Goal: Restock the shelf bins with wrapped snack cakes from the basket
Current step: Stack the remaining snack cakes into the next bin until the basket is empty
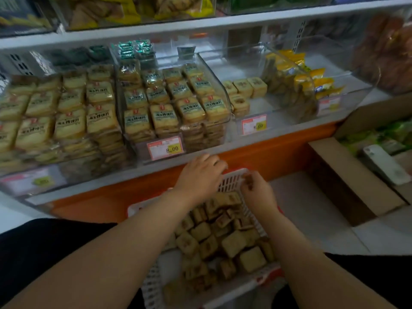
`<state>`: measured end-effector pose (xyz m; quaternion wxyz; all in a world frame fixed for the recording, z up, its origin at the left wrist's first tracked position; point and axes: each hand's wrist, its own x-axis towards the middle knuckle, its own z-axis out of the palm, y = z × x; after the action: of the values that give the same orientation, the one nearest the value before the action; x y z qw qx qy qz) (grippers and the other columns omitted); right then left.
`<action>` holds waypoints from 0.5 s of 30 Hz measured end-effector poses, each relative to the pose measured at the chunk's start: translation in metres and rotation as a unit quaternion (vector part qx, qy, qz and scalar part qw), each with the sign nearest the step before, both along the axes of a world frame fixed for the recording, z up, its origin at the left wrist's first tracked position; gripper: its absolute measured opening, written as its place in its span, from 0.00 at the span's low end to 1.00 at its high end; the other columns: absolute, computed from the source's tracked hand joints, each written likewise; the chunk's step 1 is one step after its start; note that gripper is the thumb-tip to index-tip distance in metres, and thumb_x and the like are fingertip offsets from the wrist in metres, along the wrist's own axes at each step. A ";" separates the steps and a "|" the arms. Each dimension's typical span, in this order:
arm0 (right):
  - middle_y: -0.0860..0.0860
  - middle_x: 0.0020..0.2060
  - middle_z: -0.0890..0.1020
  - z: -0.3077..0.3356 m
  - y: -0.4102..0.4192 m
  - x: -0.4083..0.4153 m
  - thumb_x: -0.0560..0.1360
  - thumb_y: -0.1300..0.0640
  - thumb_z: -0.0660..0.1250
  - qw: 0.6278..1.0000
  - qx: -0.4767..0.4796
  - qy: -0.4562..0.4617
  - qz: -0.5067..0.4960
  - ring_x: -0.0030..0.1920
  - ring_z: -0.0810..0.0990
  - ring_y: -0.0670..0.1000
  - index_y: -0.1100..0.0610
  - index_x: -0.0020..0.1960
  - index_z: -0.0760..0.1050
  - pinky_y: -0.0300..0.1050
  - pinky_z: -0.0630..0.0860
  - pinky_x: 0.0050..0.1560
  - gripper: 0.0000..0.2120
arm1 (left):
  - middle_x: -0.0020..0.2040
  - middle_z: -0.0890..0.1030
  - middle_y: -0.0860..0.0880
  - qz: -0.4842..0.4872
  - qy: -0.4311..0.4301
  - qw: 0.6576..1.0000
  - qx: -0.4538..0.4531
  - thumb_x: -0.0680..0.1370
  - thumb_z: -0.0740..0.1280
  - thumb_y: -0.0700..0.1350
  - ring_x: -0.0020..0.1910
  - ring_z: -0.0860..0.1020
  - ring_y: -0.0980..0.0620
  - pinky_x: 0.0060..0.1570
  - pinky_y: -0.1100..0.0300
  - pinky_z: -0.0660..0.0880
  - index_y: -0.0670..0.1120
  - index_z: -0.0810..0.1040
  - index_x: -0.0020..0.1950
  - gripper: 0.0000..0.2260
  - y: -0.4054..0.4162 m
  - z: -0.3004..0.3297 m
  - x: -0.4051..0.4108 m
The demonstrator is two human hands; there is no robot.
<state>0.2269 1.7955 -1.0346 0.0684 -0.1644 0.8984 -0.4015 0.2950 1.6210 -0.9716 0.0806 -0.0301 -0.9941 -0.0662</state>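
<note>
Head view: shelf [200,23] w/ 4 clear bins in the middle row. Far-left bin [55,121] & next bin [176,103] are packed w/ stacked wrapped cakes, too many to count. 3rd bin [256,70] holds just 5 snack cakes [245,88] at its left side. 4th bin [334,63] has yellow packets. 3 price tags show on bin fronts, 2 reading 8.00. Cardboard box [347,179] sits at right, 1 phone [383,163] on it. White basket [234,177] below the shelf, heaped w/ loose snack cakes. 2 hands: left hand [200,175] curls over the basket's far rim; right hand [256,188] pinches 1 small cake [249,181] just above the basket.
</note>
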 end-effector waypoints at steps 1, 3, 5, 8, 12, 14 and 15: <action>0.48 0.51 0.81 -0.016 0.002 0.008 0.79 0.55 0.63 0.998 0.048 -0.042 0.022 0.52 0.80 0.49 0.49 0.59 0.72 0.42 0.76 0.44 0.09 | 0.60 0.76 0.52 0.015 -0.042 0.999 0.013 0.80 0.62 0.49 0.61 0.71 0.49 0.58 0.53 0.69 0.51 0.75 0.61 0.10 0.004 -0.017 0.007; 0.55 0.65 0.76 -0.045 0.004 0.025 0.80 0.54 0.62 0.978 0.134 -0.124 0.099 0.63 0.76 0.56 0.57 0.73 0.63 0.52 0.74 0.61 0.23 | 0.61 0.76 0.53 0.069 -0.126 0.987 0.075 0.80 0.62 0.50 0.61 0.72 0.51 0.61 0.53 0.71 0.53 0.76 0.61 0.10 0.016 -0.055 0.023; 0.57 0.69 0.70 -0.069 0.002 0.040 0.79 0.50 0.63 0.952 0.232 -0.161 0.118 0.66 0.72 0.59 0.56 0.76 0.57 0.57 0.72 0.65 0.30 | 0.58 0.78 0.54 0.160 -0.210 0.941 0.211 0.80 0.65 0.50 0.55 0.75 0.54 0.56 0.56 0.74 0.55 0.77 0.57 0.07 0.029 -0.092 0.039; 0.58 0.74 0.60 -0.096 -0.002 0.056 0.74 0.38 0.62 0.914 0.349 -0.168 0.119 0.71 0.64 0.61 0.56 0.78 0.49 0.58 0.65 0.69 0.41 | 0.54 0.80 0.54 0.287 -0.261 0.836 0.387 0.80 0.65 0.49 0.51 0.77 0.55 0.54 0.57 0.76 0.57 0.76 0.49 0.02 0.044 -0.133 0.064; 0.63 0.76 0.52 -0.120 -0.003 0.065 0.71 0.31 0.61 0.890 0.407 -0.152 0.142 0.74 0.57 0.63 0.61 0.78 0.42 0.57 0.59 0.71 0.51 | 0.49 0.79 0.54 0.317 -0.286 0.811 0.400 0.81 0.63 0.48 0.51 0.77 0.52 0.50 0.58 0.75 0.58 0.73 0.43 0.07 0.037 -0.162 0.082; 0.64 0.76 0.50 -0.127 -0.002 0.066 0.71 0.32 0.64 0.881 0.415 -0.175 0.145 0.74 0.57 0.64 0.61 0.78 0.39 0.56 0.62 0.70 0.54 | 0.47 0.77 0.58 0.333 -0.285 0.798 0.413 0.81 0.63 0.50 0.48 0.76 0.56 0.44 0.61 0.73 0.59 0.73 0.45 0.05 0.029 -0.163 0.080; 0.64 0.76 0.49 -0.130 -0.002 0.065 0.71 0.33 0.65 0.877 0.421 -0.177 0.149 0.74 0.57 0.64 0.62 0.78 0.38 0.56 0.63 0.70 0.55 | 0.47 0.76 0.59 0.346 -0.279 0.788 0.427 0.81 0.63 0.50 0.47 0.75 0.58 0.41 0.63 0.71 0.59 0.74 0.46 0.05 0.024 -0.163 0.076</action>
<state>0.2920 1.7940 -1.1650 0.3478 -0.1786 0.9204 0.0078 0.3713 1.6452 -1.1348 -0.1780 0.3727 -0.7876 -0.4572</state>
